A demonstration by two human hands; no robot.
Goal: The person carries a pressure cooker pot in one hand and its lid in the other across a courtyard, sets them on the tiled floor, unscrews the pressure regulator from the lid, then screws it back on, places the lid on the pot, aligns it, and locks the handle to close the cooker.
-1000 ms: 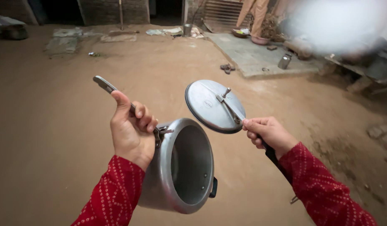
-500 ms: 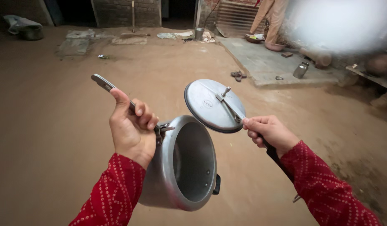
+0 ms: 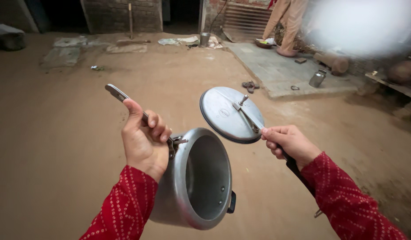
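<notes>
My left hand (image 3: 144, 141) grips the long metal handle (image 3: 118, 94) of an aluminium pressure cooker pot (image 3: 197, 178). The pot is tipped on its side in the air, its empty mouth facing right. My right hand (image 3: 288, 143) holds the dark handle of the cooker's round metal lid (image 3: 228, 114). The lid hangs just above and to the right of the pot's rim, not touching it. Both arms wear red dotted sleeves.
Bare earthen yard below. A raised concrete slab (image 3: 276, 66) lies at the back right with a metal can (image 3: 317, 78), sandals (image 3: 250, 85) and a bowl (image 3: 262, 42). A person's legs (image 3: 287, 22) stand there. Brick wall and cloths at the back.
The pot and lid stay held the same way; both sit slightly lower and further right in view as the camera shifts a little.
</notes>
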